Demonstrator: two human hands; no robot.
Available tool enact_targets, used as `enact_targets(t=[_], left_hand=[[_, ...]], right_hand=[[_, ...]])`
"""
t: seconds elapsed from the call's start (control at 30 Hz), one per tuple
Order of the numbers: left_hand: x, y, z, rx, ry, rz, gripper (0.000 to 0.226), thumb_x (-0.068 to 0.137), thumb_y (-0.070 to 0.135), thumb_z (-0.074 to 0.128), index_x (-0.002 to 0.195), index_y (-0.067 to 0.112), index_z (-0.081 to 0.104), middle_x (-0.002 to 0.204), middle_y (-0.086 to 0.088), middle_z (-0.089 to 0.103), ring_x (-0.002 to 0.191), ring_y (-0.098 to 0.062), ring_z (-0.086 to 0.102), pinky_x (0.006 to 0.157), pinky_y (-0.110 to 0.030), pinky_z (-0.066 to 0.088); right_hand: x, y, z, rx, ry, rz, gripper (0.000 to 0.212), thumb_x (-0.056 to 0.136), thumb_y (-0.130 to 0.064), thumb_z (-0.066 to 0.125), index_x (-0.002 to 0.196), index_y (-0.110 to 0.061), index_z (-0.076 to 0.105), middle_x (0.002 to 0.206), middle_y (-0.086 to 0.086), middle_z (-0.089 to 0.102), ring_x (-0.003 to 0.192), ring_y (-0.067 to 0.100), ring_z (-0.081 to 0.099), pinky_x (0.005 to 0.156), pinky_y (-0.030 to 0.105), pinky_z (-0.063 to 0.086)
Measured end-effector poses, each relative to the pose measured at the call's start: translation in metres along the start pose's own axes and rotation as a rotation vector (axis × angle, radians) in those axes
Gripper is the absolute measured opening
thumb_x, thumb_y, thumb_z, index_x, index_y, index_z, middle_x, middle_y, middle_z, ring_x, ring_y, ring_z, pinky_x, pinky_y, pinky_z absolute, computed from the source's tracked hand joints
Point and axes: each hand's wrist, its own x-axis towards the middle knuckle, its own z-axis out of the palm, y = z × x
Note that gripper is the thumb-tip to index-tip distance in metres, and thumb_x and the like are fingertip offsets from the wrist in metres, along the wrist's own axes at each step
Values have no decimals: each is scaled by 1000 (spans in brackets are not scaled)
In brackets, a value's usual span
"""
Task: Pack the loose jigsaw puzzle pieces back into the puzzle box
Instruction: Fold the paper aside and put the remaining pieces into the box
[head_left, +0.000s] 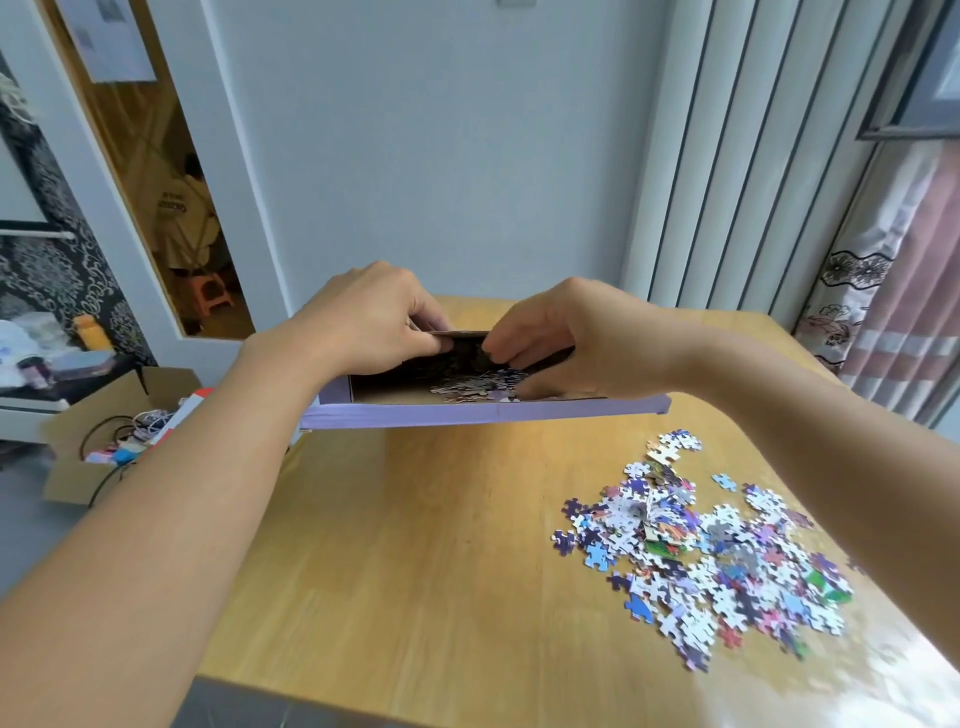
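So the flat purple cardboard puzzle box is lifted above the glossy wooden table, some pieces already inside. Left hand and right hand both curl round its far wall. Right of the box, a knobbly heap of loose puzzle pieces lies on the tabletop; behind it, pale wall and ribbed panelling.

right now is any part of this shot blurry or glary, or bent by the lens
Head view: the table has a bright glare patch just under the box; the bottom right corner smears, blurring the outer puzzle pieces; the wide lens bows the door frame and wall panels outward; both hands are fairly sharp.
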Motion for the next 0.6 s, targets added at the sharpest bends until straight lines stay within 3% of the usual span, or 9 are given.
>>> enact_targets(t=[0.1, 0.27, 0.43, 0.5, 0.6], left_hand=[[0, -1, -1, -3, -10, -1, 14, 85, 38, 74, 94, 48, 77, 82, 22, 72, 82, -6, 67, 78, -34, 55], [-1, 1, 0, -15, -16, -3, 15, 84, 37, 74, 92, 49, 76, 81, 25, 72, 83, -3, 68, 80, -34, 56], [-6, 2, 6, 6, -9, -5, 15, 85, 36, 75, 97, 44, 77, 88, 28, 70, 87, -6, 68, 83, -34, 55], [-7, 3, 8, 14, -7, -3, 15, 85, 36, 75, 98, 43, 77, 91, 28, 69, 89, -8, 68, 83, -34, 55], [-9, 5, 10, 18, 16, -6, 16, 85, 38, 75, 99, 43, 77, 93, 24, 71, 90, -9, 68, 83, -34, 54]], right_hand=[[-7, 5, -5, -119, 20, 16, 41, 79, -10, 83, 116, -24, 71, 106, -14, 72, 94, -4, 69, 87, 14, 54], [-12, 7, 0, -193, 188, -46, 18, 87, -13, 76, 103, -21, 75, 92, -12, 75, 83, -1, 70, 78, 20, 55], [-20, 0, -4, -206, 3, 30, 23, 78, -20, 85, 97, -27, 75, 82, -11, 73, 73, 3, 68, 65, 17, 54], [-15, 4, 1, -305, 28, 53, 20, 75, -24, 87, 88, -29, 72, 74, -12, 72, 65, 3, 66, 57, 16, 50], [-9, 10, 9, -455, 160, 54, 13, 80, -23, 83, 81, -25, 70, 67, -9, 67, 60, 5, 60, 59, 30, 54]])
